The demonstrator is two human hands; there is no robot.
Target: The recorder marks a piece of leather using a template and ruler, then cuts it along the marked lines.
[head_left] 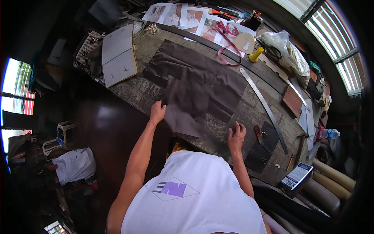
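Observation:
A dark brown leather piece [187,105] lies over a larger sheet of the same dark leather [187,58] on the worn workbench [136,93]; its near corner reaches the bench's front edge. My left hand [157,112] is closed at the left edge of the upper piece, thumb and fingers pinching it. Over the bench to the right, my right hand [237,137] is open, fingers slightly bent, holding nothing. Close by it are a brown-handled tool [258,133] and small dark leather pieces [259,156] with metal fittings.
A long metal ruler [265,107] slants across the right side. Beyond it sit a yellow cone [256,54], a brown block [292,101] and a hammer [301,148]. Printed pictures [193,19] and a pink tape [224,48] lie at the back; a pale panel [118,54] stands left.

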